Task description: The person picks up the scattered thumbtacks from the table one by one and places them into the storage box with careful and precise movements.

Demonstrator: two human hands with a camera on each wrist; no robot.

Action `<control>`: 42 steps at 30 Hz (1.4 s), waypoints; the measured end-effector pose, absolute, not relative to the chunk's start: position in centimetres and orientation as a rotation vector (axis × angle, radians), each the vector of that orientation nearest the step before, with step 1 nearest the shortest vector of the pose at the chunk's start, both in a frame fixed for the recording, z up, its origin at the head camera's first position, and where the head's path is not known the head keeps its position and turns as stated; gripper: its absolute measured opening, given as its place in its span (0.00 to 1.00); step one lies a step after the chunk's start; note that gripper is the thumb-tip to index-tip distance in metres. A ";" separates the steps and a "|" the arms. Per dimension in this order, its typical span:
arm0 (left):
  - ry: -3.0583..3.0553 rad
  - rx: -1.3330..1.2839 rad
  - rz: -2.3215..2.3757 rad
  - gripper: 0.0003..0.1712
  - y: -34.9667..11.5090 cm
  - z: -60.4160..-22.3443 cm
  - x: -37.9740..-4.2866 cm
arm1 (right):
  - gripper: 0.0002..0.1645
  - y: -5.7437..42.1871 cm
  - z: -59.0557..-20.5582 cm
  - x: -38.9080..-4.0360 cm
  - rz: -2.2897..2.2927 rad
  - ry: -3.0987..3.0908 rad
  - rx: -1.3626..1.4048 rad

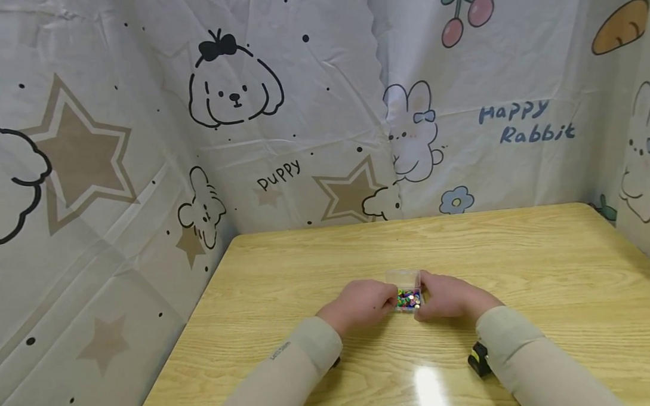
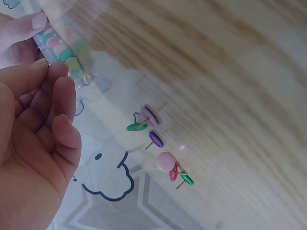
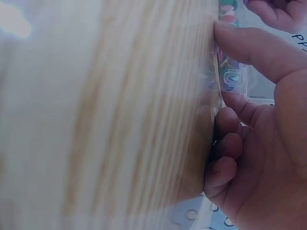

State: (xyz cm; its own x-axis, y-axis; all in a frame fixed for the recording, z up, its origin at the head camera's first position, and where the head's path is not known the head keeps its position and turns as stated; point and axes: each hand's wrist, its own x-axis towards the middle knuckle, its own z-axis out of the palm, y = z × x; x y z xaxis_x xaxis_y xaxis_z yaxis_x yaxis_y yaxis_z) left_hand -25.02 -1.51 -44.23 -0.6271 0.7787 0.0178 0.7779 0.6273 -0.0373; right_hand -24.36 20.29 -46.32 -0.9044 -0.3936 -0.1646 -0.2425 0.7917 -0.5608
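Observation:
A small clear plastic box (image 1: 408, 310) of colourful thumbtacks (image 1: 409, 299) stands on the table, its transparent lid (image 1: 403, 278) raised at the back. My right hand (image 1: 449, 297) grips the box's right side, the thumb (image 3: 235, 40) at the front and curled fingers behind. At the box's left edge, my left hand (image 1: 363, 303) has thumb and forefinger pinched together. A bit of purple shows at its fingertips in the right wrist view, seemingly a thumbtack, mostly hidden. Several loose thumbtacks, including a pink one (image 2: 166, 162) and a purple one (image 2: 155, 139), lie beside this hand.
The wooden table (image 1: 284, 258) meets a printed cloth (image 1: 322, 125) at its back and sides. A black and yellow object (image 1: 478, 360) lies partly behind the right sleeve (image 1: 529, 351). A small dark thing (image 1: 336, 362) peeks out by the left sleeve (image 1: 298, 365).

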 end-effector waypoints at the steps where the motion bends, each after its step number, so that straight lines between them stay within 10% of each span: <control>1: -2.803 -1.336 0.042 0.11 -1.5 -44.3 -25.0 | 0.28 20.3 -46.3 -24.4 -0.794 2.707 -0.497; 42: -3.038 -1.037 -0.076 0.09 -5.7 -42.2 -26.2 | 0.29 20.3 -45.9 -24.1 -0.786 2.702 -0.489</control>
